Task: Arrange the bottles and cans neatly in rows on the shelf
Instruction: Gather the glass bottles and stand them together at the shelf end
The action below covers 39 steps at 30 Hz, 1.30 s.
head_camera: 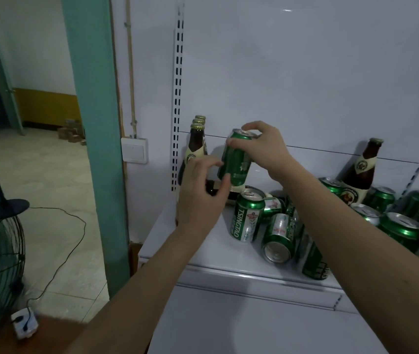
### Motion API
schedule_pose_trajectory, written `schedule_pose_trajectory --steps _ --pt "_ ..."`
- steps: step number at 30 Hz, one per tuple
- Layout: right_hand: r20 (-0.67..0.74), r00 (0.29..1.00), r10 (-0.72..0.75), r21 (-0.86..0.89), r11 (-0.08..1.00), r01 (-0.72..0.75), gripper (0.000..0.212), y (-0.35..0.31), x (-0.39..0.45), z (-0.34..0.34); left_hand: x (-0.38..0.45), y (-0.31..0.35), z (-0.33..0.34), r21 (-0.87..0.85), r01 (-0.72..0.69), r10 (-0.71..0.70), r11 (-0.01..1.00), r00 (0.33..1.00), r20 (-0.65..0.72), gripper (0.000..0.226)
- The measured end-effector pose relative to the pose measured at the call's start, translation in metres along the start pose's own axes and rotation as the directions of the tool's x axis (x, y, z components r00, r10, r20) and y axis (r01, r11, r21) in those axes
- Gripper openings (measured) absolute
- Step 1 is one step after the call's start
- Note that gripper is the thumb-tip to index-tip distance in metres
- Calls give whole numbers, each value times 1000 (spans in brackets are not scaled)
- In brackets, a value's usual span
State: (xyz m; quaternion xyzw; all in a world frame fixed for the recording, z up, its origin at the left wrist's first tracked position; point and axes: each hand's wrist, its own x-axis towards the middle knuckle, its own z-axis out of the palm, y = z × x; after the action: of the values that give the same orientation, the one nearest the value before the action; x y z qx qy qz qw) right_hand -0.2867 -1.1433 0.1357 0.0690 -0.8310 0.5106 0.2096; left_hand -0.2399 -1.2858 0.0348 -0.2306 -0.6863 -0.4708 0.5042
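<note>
Right hand [262,146] grips green can [236,159] by top | left hand [200,192] relaxed beside | shelf [203,251] holds cans, bottles

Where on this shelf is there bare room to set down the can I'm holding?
Bare shelf lies at the front left, between the left edge and the upright Tsingtao can. A smaller gap sits beside the bottle row at back left. From the toppled cans rightward it is crowded.
</note>
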Motion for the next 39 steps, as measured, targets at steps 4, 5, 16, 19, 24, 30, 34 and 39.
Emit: schedule_pose_trajectory --steps 4,5,16,19,24,30,34,39 --pt "19 1000 -13 116 993 10 52 -16 -11 -20 28 24 16 -103 332 -306 938 928 212 48" --pt "32 999 -21 117 993 17 52 -19 -15 -25 33 26 18 -101 401 -367 911 897 246 54" --pt "82 996 31 36 999 -34 48 -25 -43 -79 42 57 32 -204 613 -456 764 735 501 69" --pt "115 993 38 7 999 -39 45 -31 -46 -108 45 72 41 -301 654 -453 694 722 522 58" --pt "121 993 -10 -137 990 27 41 -29 -53 -149 55 91 67 -350 665 -360 659 688 630 63" --pt "-52 999 -4 -183 983 -6 50 0 -54 -187 63 111 112 -201 616 -254 762 570 782 69" --pt "-198 980 22 -159 986 -54 51 33 -50 -209 57 120 144 -88 535 -241 840 514 824 72" --pt "-325 945 37 -137 987 -85 58 64 -50 -248 46 139 181 -48 500 -208 865 443 872 68"
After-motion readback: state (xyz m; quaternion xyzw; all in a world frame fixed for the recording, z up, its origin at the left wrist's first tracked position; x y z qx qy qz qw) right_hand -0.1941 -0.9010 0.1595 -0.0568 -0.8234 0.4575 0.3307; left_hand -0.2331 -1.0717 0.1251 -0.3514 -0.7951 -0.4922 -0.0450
